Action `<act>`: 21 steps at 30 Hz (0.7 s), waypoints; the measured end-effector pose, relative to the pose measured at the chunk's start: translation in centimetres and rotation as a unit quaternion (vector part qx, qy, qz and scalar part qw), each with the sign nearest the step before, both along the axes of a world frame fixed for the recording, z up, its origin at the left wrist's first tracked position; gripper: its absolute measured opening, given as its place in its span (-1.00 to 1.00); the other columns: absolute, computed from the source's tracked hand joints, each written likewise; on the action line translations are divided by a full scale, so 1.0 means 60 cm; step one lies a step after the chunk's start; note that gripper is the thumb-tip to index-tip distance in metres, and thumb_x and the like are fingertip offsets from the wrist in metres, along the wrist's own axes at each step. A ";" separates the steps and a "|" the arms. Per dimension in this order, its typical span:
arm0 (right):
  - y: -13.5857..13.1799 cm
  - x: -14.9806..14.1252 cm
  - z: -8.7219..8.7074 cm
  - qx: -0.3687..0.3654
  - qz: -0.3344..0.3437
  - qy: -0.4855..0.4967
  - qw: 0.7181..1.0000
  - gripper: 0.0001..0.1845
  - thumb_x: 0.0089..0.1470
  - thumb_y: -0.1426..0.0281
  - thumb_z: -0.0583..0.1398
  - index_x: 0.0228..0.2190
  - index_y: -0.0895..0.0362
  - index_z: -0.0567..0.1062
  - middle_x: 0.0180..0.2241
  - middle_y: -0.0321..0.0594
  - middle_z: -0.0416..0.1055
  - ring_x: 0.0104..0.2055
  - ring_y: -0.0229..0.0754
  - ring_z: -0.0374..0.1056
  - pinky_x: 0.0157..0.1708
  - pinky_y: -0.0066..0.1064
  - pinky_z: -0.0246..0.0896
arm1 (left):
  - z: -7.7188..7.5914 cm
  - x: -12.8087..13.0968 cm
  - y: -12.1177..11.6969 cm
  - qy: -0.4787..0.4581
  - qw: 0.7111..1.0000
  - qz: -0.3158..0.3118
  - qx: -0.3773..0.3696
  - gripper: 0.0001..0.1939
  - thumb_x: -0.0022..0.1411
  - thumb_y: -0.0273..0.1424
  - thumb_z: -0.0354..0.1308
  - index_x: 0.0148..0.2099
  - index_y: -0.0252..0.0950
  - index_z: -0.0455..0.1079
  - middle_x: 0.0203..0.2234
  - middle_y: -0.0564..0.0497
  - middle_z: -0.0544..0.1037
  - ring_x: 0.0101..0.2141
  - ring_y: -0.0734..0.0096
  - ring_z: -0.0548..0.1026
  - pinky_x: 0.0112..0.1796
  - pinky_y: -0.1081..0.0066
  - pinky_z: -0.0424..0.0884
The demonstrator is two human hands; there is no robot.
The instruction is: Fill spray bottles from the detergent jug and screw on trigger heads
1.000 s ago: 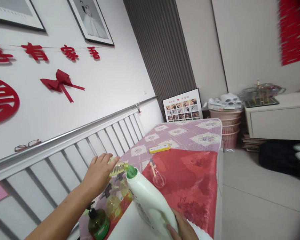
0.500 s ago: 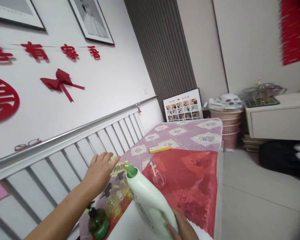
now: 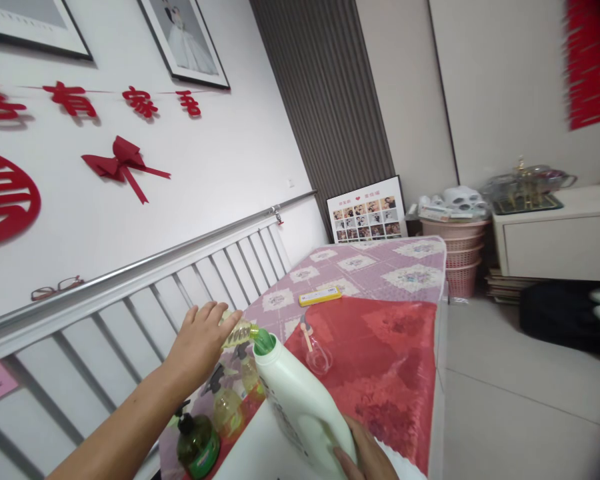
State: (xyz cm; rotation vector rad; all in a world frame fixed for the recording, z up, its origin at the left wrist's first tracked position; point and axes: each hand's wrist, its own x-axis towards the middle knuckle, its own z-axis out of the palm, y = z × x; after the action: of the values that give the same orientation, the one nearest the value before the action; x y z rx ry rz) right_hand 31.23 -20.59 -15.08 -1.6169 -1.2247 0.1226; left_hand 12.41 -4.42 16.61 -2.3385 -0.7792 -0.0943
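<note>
My left hand (image 3: 207, 337) is wrapped round a clear bottle (image 3: 239, 333) of yellowish liquid. That bottle is tipped, its neck at the green-lined mouth of a large pale green jug (image 3: 300, 400). With fingers round the jug's handle, my right hand (image 3: 365, 453) holds it at a slant. Below my left hand stand a dark green pump bottle (image 3: 198, 445) and a clear bottle (image 3: 227, 413) with yellow liquid. Another clear bottle (image 3: 250, 375) is partly hidden behind the jug. On the red cloth (image 3: 380, 373) lies a clear plastic item with a pump-like top (image 3: 316, 350).
A yellow-and-white box (image 3: 320, 295) lies on the patterned purple cover (image 3: 355, 263). White slatted rails (image 3: 155, 333) run along the left. Pink baskets (image 3: 461, 263) and a white cabinet (image 3: 560, 240) stand at the back right, with a black item (image 3: 555, 320) on the floor.
Both hands, the tipped bottle and the jug keep nearly the same positions. The whole view has shifted very slightly.
</note>
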 end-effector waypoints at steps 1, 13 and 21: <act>0.000 0.000 -0.001 0.003 -0.001 -0.002 1.000 -0.55 0.19 0.20 0.14 0.07 0.09 0.43 0.03 -0.03 0.54 0.04 0.00 0.48 0.05 -0.22 0.40 | 0.000 0.000 0.000 0.002 1.000 0.001 0.000 -0.31 0.16 -0.63 -0.02 0.30 -0.08 0.13 0.23 -0.15 0.33 0.23 -0.05 0.25 0.17 -0.11 0.18; 0.010 0.002 -0.016 -0.001 -0.005 -0.010 1.000 -0.53 0.20 0.15 0.11 0.07 0.10 0.43 0.03 -0.03 0.54 0.04 0.00 0.48 0.06 -0.21 0.40 | 0.001 0.000 0.006 0.016 0.999 -0.016 0.028 -0.25 0.10 -0.71 -0.07 0.29 -0.05 0.13 0.23 -0.14 0.33 0.24 -0.07 0.24 0.16 -0.13 0.17; 0.026 0.007 -0.057 0.016 0.001 -0.010 1.000 -0.51 0.22 0.12 0.08 0.10 0.07 0.39 0.06 -0.03 0.50 0.07 0.00 0.45 0.08 -0.18 0.37 | 0.004 0.005 0.004 0.022 0.998 -0.039 0.045 -0.27 0.10 -0.71 -0.10 0.27 -0.08 0.14 0.21 -0.16 0.34 0.23 -0.10 0.25 0.14 -0.14 0.20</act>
State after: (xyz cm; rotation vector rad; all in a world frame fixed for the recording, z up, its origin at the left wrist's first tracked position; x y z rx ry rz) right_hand 31.63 -19.01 -18.52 -1.5938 -1.2377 0.0874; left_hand 12.68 -4.17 16.85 -2.2787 -0.6485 -0.1095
